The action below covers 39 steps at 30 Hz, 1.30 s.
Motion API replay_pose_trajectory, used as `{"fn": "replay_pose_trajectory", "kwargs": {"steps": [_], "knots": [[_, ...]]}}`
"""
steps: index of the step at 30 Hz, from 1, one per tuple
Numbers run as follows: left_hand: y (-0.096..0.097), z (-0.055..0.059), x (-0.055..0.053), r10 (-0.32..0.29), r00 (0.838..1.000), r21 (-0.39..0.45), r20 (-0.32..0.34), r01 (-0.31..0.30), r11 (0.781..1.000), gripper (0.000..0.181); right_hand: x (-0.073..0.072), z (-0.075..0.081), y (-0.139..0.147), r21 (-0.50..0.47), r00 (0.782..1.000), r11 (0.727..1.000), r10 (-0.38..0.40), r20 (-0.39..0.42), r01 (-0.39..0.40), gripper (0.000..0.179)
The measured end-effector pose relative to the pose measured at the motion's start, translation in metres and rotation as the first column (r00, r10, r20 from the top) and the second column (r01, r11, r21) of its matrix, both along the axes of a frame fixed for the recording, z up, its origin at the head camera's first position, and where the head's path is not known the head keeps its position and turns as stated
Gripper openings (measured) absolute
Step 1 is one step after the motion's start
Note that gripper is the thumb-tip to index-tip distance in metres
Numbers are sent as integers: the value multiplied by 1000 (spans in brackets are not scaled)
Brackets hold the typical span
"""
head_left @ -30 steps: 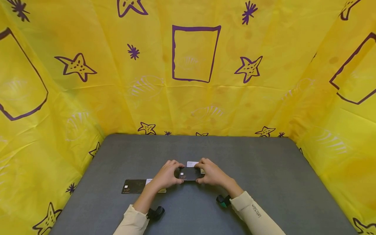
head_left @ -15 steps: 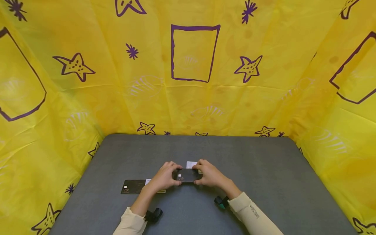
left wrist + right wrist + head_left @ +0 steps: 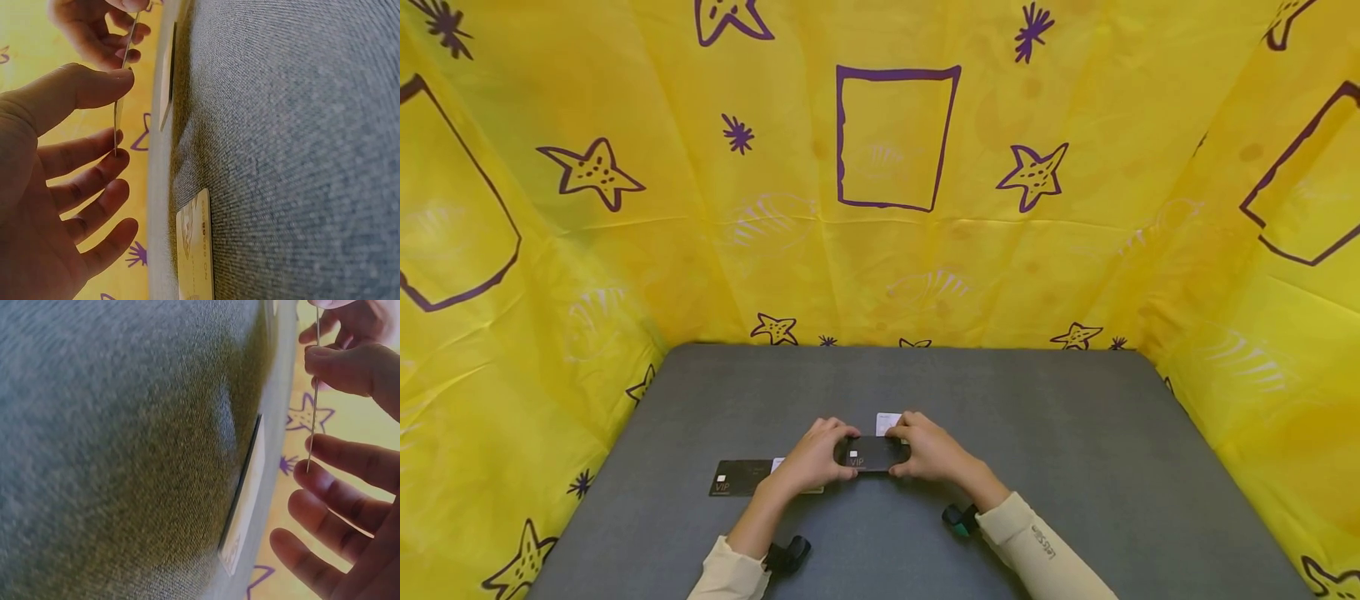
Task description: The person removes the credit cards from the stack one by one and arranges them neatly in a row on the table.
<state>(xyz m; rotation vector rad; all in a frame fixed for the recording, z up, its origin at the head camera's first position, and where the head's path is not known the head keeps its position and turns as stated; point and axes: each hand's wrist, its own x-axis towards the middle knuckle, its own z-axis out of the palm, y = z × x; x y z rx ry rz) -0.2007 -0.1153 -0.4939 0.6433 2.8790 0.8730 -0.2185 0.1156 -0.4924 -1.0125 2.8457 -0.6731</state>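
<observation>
Between my two hands is a black card (image 3: 872,454) printed VIP with a small white square, held by its ends. My left hand (image 3: 811,458) pinches its left end between thumb and fingertips, and my right hand (image 3: 931,448) pinches the right end the same way. Both wrist views show this card edge-on and raised off the table, as a thin line past the left thumb (image 3: 100,84) and the right thumb (image 3: 337,362). Just behind it lies a white card (image 3: 887,423), partly covered by the right hand.
Left of my hands, another black VIP card (image 3: 739,478) lies on the grey table (image 3: 1045,500). Beside it, a white card corner (image 3: 777,463) and a gold card (image 3: 195,244) show partly behind my left arm. Yellow patterned cloth (image 3: 895,250) surrounds the table's back and sides.
Both hands, still holding the black card, have shifted slightly left and nearer to me. More of the white card's front edge shows behind it. The other cards stay put.
</observation>
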Motion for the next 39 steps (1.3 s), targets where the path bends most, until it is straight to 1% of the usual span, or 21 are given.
{"fn": "replay_pose_trajectory", "kwargs": {"steps": [5,12,20,24,30,36,39], "knots": [[-3,1,3,-5,1000,-4,13,5,1000,50,1,0,-3,12,1000,1000,4,-1,-4,49],[-7,0,3,-6,999,5,54,6,1000,50,4,0,-6,34,1000,999,5,0,-5,48],[-9,2,7,-10,999,-12,42,10,1000,50,2,-1,-9,56,1000,998,13,-9,-13,49],[-11,3,7,-10,999,-17,50,11,1000,50,3,0,-11,61,1000,998,24,-17,-23,49],[-13,0,8,-3,998,-21,68,4,1000,50,5,1,-15,67,999,997,37,-28,-35,48],[-15,-3,10,11,999,-30,44,-9,1000,49,4,-3,-18,75,998,996,41,-41,-38,48],[-15,-4,11,13,999,-32,45,-11,999,48,4,-6,-20,82,998,996,42,-41,-38,48]]}}
